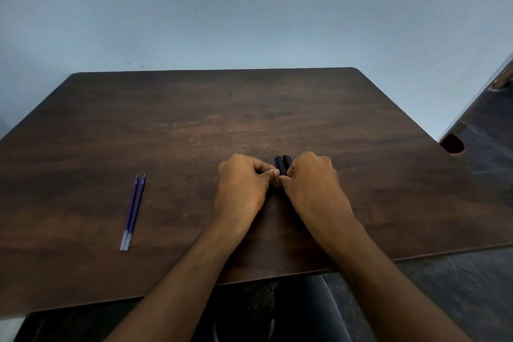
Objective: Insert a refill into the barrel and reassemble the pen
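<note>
Two black pens lie side by side near the middle of the dark wooden table, their far ends poking out between my hands. My left hand has its fingers curled and pinches at the left pen. My right hand curls over the right pen and covers most of its length; a dark bit of it shows under my wrist. The two hands touch at the thumbs. Two blue pen refills lie parallel on the table far to the left, apart from both hands.
The table stands against a pale blue wall. A dark piece of furniture with a round cut-out sits at the right edge. The table's front edge runs just below my forearms, with my dark-clothed legs under it.
</note>
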`<control>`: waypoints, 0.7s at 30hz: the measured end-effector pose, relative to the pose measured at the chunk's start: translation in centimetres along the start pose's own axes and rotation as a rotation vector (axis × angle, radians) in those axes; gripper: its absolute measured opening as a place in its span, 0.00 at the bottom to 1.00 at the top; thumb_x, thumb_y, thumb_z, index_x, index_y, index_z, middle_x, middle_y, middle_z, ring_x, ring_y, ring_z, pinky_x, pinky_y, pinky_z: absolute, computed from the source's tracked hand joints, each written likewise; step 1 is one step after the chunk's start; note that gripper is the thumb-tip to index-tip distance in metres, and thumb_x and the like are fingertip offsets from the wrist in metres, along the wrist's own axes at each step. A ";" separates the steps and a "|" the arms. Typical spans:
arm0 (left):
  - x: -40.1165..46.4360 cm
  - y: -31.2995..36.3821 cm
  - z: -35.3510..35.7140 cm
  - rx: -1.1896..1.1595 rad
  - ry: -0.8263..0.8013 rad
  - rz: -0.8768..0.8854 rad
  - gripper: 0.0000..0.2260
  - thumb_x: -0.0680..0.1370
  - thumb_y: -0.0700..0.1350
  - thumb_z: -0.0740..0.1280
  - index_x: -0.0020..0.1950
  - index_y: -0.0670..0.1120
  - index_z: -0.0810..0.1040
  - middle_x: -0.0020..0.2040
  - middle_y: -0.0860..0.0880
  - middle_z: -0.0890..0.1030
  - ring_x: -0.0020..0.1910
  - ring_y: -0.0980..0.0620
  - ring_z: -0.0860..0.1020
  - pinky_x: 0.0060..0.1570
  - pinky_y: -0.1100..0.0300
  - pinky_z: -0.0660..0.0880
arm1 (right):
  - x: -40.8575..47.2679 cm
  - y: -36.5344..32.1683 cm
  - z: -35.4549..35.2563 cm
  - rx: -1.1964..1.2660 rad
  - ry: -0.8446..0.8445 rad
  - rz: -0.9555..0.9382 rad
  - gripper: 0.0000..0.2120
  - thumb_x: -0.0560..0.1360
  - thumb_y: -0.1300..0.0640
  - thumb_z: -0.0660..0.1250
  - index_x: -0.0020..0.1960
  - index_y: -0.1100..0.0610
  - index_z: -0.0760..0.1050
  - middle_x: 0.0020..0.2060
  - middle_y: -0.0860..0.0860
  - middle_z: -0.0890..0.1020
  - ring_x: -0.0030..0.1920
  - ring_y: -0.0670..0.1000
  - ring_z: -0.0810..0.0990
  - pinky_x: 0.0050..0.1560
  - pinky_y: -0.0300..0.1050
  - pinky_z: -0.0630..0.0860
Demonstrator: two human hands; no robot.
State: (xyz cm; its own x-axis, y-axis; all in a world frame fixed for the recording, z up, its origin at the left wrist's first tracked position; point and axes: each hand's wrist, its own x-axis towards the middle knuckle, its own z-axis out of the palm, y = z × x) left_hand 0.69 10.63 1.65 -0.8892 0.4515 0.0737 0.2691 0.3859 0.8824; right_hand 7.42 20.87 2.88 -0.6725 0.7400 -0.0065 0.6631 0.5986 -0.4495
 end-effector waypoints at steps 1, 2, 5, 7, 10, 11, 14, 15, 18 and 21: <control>0.2 0.0 0.1 0.004 0.000 -0.011 0.03 0.73 0.47 0.77 0.39 0.53 0.87 0.31 0.57 0.84 0.31 0.66 0.81 0.35 0.71 0.77 | 0.0 0.0 0.1 -0.012 -0.007 -0.001 0.11 0.75 0.47 0.73 0.50 0.55 0.82 0.39 0.51 0.77 0.33 0.45 0.69 0.28 0.39 0.63; 0.4 0.1 0.2 0.008 0.001 -0.021 0.03 0.72 0.47 0.77 0.38 0.52 0.87 0.30 0.57 0.84 0.30 0.64 0.81 0.34 0.67 0.78 | 0.1 0.0 0.1 -0.021 -0.019 -0.001 0.11 0.75 0.48 0.73 0.51 0.54 0.82 0.41 0.52 0.78 0.35 0.47 0.71 0.30 0.40 0.65; 0.8 0.1 0.5 0.027 0.009 -0.043 0.04 0.71 0.47 0.78 0.37 0.52 0.87 0.29 0.56 0.83 0.27 0.64 0.79 0.31 0.66 0.77 | 0.2 0.0 0.0 -0.007 -0.043 -0.015 0.11 0.76 0.48 0.72 0.52 0.56 0.82 0.47 0.54 0.82 0.45 0.52 0.79 0.39 0.45 0.74; 1.0 0.1 0.7 0.037 0.013 -0.048 0.04 0.71 0.47 0.78 0.36 0.53 0.86 0.29 0.56 0.83 0.26 0.66 0.78 0.29 0.68 0.74 | 0.0 0.1 -0.3 0.027 -0.053 -0.026 0.11 0.76 0.49 0.73 0.51 0.56 0.83 0.47 0.55 0.83 0.48 0.54 0.82 0.44 0.47 0.79; 1.2 0.1 0.9 0.058 0.010 -0.051 0.05 0.69 0.49 0.79 0.35 0.53 0.85 0.28 0.56 0.82 0.25 0.64 0.77 0.28 0.66 0.74 | -0.5 0.4 -1.0 0.115 -0.040 -0.043 0.08 0.75 0.49 0.74 0.46 0.54 0.85 0.42 0.55 0.85 0.45 0.53 0.83 0.46 0.48 0.82; 1.2 0.1 1.0 0.066 0.011 -0.049 0.06 0.69 0.49 0.80 0.35 0.53 0.85 0.28 0.55 0.82 0.26 0.63 0.78 0.29 0.65 0.75 | -0.6 0.7 -1.3 0.140 -0.015 -0.044 0.08 0.75 0.50 0.75 0.44 0.54 0.85 0.41 0.54 0.85 0.44 0.53 0.83 0.45 0.48 0.82; 1.0 0.1 1.0 0.096 0.028 -0.049 0.06 0.67 0.52 0.80 0.35 0.54 0.85 0.29 0.56 0.82 0.29 0.62 0.80 0.33 0.61 0.81 | -0.5 1.4 -2.1 0.138 0.051 -0.022 0.07 0.75 0.50 0.74 0.45 0.54 0.84 0.41 0.53 0.85 0.41 0.49 0.80 0.39 0.42 0.77; 0.9 0.1 1.0 0.101 0.032 -0.044 0.06 0.67 0.53 0.80 0.35 0.54 0.85 0.29 0.56 0.82 0.30 0.62 0.80 0.34 0.61 0.81 | -0.5 1.6 -2.2 0.132 0.042 -0.005 0.08 0.75 0.50 0.74 0.46 0.55 0.84 0.42 0.53 0.85 0.41 0.48 0.80 0.39 0.42 0.78; 0.7 0.3 1.0 0.117 0.050 -0.009 0.07 0.67 0.53 0.80 0.34 0.55 0.84 0.29 0.58 0.82 0.32 0.64 0.80 0.35 0.62 0.81 | -0.5 1.9 -1.9 0.174 -0.012 0.037 0.08 0.74 0.50 0.75 0.46 0.55 0.85 0.42 0.53 0.85 0.43 0.51 0.83 0.45 0.48 0.83; 0.7 0.3 1.0 0.114 0.066 0.012 0.06 0.68 0.52 0.80 0.34 0.54 0.85 0.30 0.57 0.82 0.33 0.65 0.81 0.36 0.62 0.81 | -0.9 1.6 -1.3 0.205 0.016 0.009 0.06 0.73 0.52 0.76 0.41 0.54 0.85 0.37 0.53 0.85 0.37 0.49 0.83 0.35 0.42 0.80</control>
State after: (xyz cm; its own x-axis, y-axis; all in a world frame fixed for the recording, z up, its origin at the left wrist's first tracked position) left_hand 0.53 11.80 1.48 -0.9070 0.4043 0.1177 0.3171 0.4718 0.8227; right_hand 9.50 21.61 3.27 -0.6603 0.7510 0.0019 0.5872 0.5178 -0.6222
